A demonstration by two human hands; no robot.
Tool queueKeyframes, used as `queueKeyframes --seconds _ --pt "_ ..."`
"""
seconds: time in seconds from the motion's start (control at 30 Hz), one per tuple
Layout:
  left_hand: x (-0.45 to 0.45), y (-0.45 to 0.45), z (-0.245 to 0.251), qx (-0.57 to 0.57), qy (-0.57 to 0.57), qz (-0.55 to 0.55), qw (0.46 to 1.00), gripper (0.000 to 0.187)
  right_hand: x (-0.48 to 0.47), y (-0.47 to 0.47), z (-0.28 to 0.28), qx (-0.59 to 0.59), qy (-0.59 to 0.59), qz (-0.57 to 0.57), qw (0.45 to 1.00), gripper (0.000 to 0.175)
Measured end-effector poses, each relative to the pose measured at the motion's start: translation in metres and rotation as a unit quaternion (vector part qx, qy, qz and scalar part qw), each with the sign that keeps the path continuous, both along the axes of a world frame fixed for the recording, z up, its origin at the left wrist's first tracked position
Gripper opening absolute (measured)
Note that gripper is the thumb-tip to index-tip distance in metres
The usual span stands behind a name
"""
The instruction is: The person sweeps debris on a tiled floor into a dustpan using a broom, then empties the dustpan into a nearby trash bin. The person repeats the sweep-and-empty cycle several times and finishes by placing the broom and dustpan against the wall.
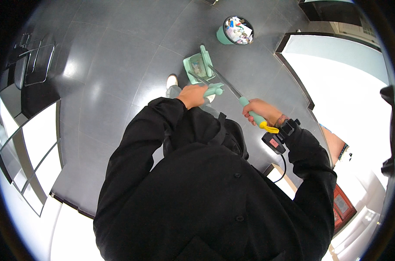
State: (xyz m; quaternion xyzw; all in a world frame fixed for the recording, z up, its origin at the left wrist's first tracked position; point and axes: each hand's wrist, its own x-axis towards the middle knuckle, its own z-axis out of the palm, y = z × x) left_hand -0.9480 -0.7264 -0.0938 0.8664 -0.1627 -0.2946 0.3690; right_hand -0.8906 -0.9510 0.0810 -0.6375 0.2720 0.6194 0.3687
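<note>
My left hand [192,97] is closed around the green upper end of the handle of a long-handled dustpan [187,67]. The pan is green, stands near my shoes and has a little debris inside. In my right hand [264,112] is the green grip of a broom with a yellow hanging loop [269,128]. The broom's metal pole [228,83] runs down to its green head [206,61], which lies over the right side of the pan. The bristles cannot be made out. A black device is strapped to my right wrist.
A green bin with a black rim [253,31], full of paper and wrappers, stands beyond the dustpan. A metal-framed chair [40,65] is at the far left. White walls with dark skirting [293,78] bound the grey tiled floor on the right.
</note>
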Motion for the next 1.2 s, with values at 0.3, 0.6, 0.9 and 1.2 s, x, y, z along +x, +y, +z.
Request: queueKeyframes --seconds 0.3,0.6,0.9,1.2 --pt "-0.009 0.004 0.004 0.02 0.011 -0.007 1.0 0.026 0.005 0.014 -0.014 0.034 0.046 0.095 0.994 0.016" --pt "-0.003 0.013 -0.006 0.025 -0.012 -0.053 0.998 0.025 0.013 0.031 -0.011 0.044 0.128 0.071 0.988 0.011" --pt "0.015 0.012 -0.002 0.021 -0.045 -0.064 0.997 0.024 0.021 0.041 -0.016 0.053 0.144 0.007 0.988 0.01" --pt "0.024 0.008 0.0 0.027 -0.052 -0.07 0.996 0.026 0.026 0.039 -0.019 0.034 0.154 -0.005 0.987 0.008"
